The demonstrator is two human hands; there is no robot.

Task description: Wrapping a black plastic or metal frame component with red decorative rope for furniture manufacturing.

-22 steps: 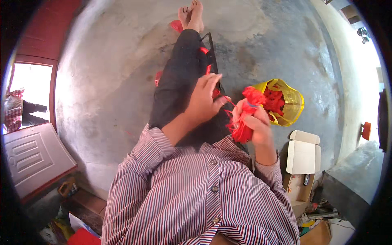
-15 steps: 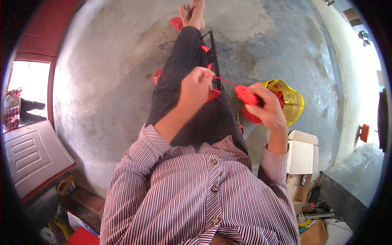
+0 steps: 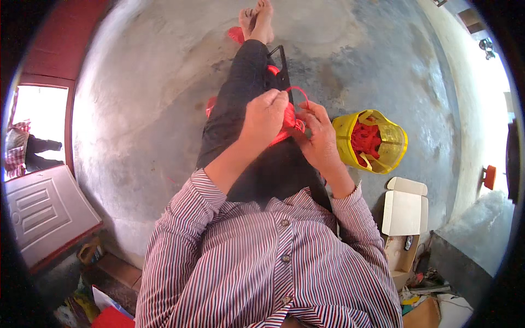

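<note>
Your left hand (image 3: 264, 117) is closed, thumb pressed against the bent fingers, with a red cord (image 3: 298, 89) at its fingertips. That cord arches over to your right hand (image 3: 320, 138), whose fingers are half bent and partly open; the cord meets them at the far side, but you cannot tell from here how firmly they grip it. Between your hands, above your dark trousers (image 3: 235, 98), is a red bundle (image 3: 290, 117), partly hidden by your fingers, with a few loose strands by your right thumb.

A black frame (image 3: 283, 76) runs along the right side of your legs, just beyond the bundle, and more red shows beside it. Your bare feet (image 3: 257, 22) are crossed at the far end, with a red piece (image 3: 235, 34) on the floor (image 3: 142, 109) just left of them. Another red piece (image 3: 211, 105) shows at the left of your legs.

To the right of your right hand, apart from it, is a yellow bin (image 3: 343, 138) holding red strands (image 3: 365, 141). Nearer on that side is an open box (image 3: 403, 212) with its pale lid folded back and a small dark object (image 3: 408, 242) inside. A white panel (image 3: 46, 210) leans at the left, below a bright doorway (image 3: 46, 112).
</note>
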